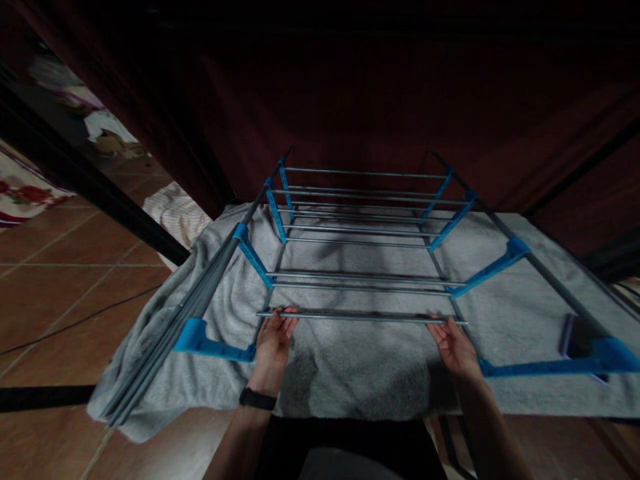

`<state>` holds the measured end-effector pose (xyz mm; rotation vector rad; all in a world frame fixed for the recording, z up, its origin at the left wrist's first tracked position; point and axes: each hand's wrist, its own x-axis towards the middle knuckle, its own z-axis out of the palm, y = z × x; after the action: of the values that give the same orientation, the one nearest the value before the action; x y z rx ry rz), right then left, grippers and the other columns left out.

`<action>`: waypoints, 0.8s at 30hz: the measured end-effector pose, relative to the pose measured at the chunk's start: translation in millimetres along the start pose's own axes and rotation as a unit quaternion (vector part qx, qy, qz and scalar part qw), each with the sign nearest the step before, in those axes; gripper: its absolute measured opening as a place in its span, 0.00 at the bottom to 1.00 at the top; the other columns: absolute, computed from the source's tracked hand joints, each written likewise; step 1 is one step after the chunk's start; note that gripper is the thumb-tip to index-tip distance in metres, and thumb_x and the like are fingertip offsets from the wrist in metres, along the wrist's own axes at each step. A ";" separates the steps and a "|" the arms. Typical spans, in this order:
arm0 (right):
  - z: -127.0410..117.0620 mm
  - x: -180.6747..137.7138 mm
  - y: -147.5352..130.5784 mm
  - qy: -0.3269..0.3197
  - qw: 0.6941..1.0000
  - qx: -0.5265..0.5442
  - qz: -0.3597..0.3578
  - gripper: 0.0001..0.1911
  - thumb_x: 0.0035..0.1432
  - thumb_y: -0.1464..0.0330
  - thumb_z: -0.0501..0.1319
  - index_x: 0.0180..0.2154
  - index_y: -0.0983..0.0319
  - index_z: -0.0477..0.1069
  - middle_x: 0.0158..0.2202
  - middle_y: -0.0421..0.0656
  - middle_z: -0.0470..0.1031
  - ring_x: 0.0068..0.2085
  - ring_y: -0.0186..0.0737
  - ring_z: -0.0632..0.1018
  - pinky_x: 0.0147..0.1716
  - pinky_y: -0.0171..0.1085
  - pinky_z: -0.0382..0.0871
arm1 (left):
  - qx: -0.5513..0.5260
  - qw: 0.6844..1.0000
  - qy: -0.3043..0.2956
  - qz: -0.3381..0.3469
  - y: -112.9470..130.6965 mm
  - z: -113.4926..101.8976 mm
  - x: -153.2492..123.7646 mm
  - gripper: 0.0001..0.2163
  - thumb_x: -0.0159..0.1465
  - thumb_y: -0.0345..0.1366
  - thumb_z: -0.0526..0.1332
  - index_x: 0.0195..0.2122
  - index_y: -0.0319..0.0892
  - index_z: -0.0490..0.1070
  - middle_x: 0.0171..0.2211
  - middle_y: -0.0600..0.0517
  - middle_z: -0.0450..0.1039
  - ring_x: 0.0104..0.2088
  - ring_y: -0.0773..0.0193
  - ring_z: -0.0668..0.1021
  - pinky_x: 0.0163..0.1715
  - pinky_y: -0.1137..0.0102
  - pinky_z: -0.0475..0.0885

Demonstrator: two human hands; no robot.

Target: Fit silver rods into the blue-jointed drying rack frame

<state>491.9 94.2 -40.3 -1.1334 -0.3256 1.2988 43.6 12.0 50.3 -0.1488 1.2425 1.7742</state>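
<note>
A folding drying rack with grey metal rods and blue plastic joints lies over a grey towel. My left hand, with a black band on the wrist, is palm up under the nearest rod, fingers curled round its left end. At the rod's right end my right hand grips it the same way. The rack's side wings spread out to the left and right.
A bundle of grey rods with a blue bracket runs down the towel's left edge. A purple phone lies on the towel at right. Brown floor tiles and a black cable are at left, dark red cloth behind.
</note>
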 end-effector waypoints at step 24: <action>-5.1 6.7 3.1 -0.002 1.000 0.004 0.013 0.12 0.55 0.62 0.78 0.33 0.58 0.79 0.39 0.46 0.88 0.44 0.42 0.89 0.55 0.42 0.84 | -0.009 0.997 0.079 0.008 2.8 1.6 4.5 0.12 0.74 0.29 0.63 0.30 0.42 0.71 0.24 0.56 0.76 0.24 0.70 0.80 0.33 0.74 0.80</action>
<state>496.0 97.2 -47.7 -1.1320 -0.3087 1.3250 39.7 15.9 50.5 -0.2943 1.3428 1.8146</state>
